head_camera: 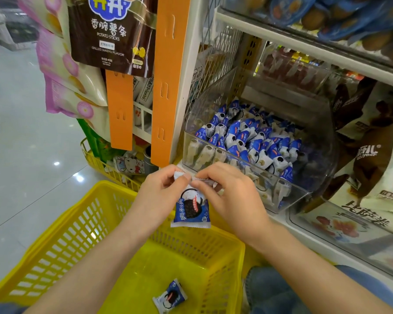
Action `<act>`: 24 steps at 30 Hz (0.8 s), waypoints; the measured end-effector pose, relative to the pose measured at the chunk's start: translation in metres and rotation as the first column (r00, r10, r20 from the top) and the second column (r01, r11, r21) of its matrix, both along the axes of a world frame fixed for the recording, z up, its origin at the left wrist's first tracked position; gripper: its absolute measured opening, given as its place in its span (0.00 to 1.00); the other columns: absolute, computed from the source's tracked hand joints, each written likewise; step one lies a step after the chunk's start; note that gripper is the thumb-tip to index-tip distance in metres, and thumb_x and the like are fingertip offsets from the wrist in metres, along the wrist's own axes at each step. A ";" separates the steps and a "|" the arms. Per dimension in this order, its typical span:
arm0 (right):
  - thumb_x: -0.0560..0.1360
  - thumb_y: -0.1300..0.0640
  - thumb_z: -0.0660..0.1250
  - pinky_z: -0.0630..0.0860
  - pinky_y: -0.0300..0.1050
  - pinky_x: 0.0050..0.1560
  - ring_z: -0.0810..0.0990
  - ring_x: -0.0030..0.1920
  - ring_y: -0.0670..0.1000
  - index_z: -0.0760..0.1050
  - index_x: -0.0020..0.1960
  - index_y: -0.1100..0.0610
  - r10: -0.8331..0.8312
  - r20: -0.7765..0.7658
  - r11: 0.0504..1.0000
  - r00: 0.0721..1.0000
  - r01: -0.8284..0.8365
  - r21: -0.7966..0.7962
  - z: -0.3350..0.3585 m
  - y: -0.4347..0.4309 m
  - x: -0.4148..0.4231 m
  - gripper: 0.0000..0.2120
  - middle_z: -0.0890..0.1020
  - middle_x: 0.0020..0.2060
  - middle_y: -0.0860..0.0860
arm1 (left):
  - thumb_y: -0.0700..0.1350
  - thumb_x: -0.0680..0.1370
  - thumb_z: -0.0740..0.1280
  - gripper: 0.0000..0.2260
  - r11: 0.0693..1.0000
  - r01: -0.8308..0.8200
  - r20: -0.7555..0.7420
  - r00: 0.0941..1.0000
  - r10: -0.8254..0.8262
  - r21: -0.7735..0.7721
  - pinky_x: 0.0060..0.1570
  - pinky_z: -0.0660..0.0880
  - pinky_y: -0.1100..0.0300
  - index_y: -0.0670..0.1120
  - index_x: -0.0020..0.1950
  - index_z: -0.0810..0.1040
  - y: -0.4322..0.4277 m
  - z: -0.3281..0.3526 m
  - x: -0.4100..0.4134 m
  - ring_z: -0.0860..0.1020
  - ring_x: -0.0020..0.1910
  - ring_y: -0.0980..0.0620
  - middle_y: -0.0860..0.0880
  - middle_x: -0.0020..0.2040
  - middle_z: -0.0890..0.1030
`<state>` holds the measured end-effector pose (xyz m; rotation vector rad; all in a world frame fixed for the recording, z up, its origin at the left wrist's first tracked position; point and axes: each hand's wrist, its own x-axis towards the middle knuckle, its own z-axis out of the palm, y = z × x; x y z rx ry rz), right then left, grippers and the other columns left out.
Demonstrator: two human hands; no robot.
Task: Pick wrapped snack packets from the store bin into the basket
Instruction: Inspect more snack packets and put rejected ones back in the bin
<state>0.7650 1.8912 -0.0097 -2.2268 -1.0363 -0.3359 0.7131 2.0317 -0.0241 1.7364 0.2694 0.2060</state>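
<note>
One wrapped snack packet (pixel 192 209), blue and white with a dark biscuit printed on it, hangs upright over the far edge of the yellow basket (pixel 82 234), held only by its crimped top seam. The left hand (pixel 161 189) pinches the left end of that seam between thumb and forefinger, and the right hand (pixel 232 196) pinches the right end the same way, so both are clamped on the wrapper. It looks very light, with a thin, slick film that crumples easily, while the biscuit inside is probably brittle; the flat sealed edges seem the safest place to hold it, rather than squeezing the middle. Letting go here would likely drop it straight into the basket, and from this low height it should land gently. A second packet (pixel 170 295) already lies on the basket floor, near the viewer. To the right and farther off, the clear store bin (pixel 320 155) on the shelf holds a heap of matching packets (pixel 247 137). At far left, a brown bag of potato sticks (pixel 109 35) hangs beside an orange display strip (pixel 119 109).
</note>
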 end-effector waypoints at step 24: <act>0.76 0.54 0.63 0.74 0.30 0.46 0.75 0.46 0.36 0.68 0.58 0.51 -0.087 -0.455 0.969 0.886 0.181 0.166 -0.003 0.009 -0.002 0.11 0.76 0.46 0.42 | 0.40 0.80 0.60 0.10 0.967 -0.079 -0.016 0.997 0.077 -0.240 0.36 0.78 0.66 0.54 0.47 0.77 0.006 -0.002 0.001 0.81 0.38 0.61 0.58 0.36 0.83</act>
